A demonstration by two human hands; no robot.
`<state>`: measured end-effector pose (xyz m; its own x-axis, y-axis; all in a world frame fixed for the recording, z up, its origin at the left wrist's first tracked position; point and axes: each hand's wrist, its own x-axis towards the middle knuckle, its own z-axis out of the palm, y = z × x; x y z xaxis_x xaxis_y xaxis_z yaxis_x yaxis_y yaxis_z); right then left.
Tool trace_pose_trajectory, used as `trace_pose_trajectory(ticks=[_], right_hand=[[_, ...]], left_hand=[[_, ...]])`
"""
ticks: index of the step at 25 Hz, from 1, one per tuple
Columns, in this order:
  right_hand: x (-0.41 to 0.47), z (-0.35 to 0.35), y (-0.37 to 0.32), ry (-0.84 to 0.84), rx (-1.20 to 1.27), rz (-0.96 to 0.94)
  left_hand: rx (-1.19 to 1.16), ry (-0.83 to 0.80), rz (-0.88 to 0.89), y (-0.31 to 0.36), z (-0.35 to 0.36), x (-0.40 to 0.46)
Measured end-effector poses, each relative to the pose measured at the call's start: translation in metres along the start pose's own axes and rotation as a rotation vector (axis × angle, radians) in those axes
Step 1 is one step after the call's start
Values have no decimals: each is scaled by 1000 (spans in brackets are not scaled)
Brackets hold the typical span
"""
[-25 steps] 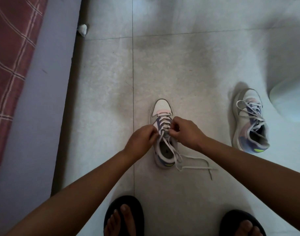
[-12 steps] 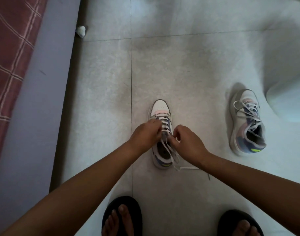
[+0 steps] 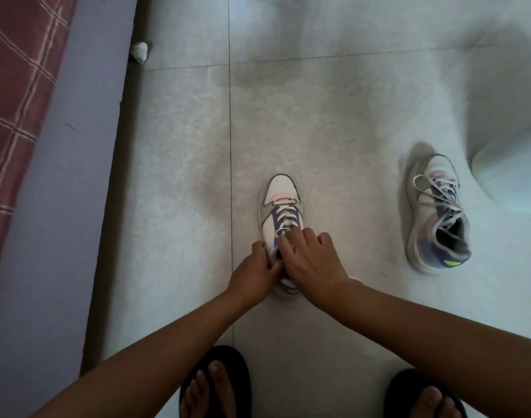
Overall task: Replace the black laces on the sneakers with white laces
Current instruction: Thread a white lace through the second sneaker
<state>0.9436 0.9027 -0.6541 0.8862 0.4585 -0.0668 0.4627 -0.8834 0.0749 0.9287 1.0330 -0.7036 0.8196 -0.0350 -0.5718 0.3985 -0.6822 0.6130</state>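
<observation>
While both hands work over it, we see the near sneaker (image 3: 281, 206) standing on the tiled floor (image 3: 173, 176), toe pointing away from us, white laces (image 3: 284, 214) crossed up its front. Left hand (image 3: 253, 276) sits at that sneaker's left collar, fingers curled and pinching what looks like lace at the top eyelets; the exact strand is hidden. Right hand (image 3: 311, 262) lies across the sneaker's opening, fingers bent down onto the upper lacing; we cannot tell whether it grips lace or just presses. The two hands touch. Second sneaker (image 3: 437, 215) lies well right of the near sneaker, tilted on its side, white laces threaded loosely. Behind the near sneaker, toward us, two feet in black sandals (image 3: 217, 384). Far left of the sneaker, a grey mattress edge (image 3: 56, 206) with red checked cloth (image 3: 13, 86); a crumpled white scrap (image 3: 139, 51) by its far corner.
</observation>
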Motion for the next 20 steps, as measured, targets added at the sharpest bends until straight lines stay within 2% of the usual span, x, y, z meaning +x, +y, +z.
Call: trace_pose_trajectory(ticks=[5, 10, 15, 17, 20], right_hand=[[9, 3, 2, 24, -20, -43], [3, 10, 4, 30, 142, -19], [-5, 9, 15, 68, 306, -161], [-4, 9, 20, 25, 436, -78], [-5, 12, 26, -40, 606, 228]], left_hand=[[-42, 8, -40, 6, 0, 0], [-29, 18, -35, 9, 0, -3], [-55, 52, -37, 11, 3, -6], [-49, 61, -40, 11, 3, -6], [49, 87, -13, 11, 0, -6]])
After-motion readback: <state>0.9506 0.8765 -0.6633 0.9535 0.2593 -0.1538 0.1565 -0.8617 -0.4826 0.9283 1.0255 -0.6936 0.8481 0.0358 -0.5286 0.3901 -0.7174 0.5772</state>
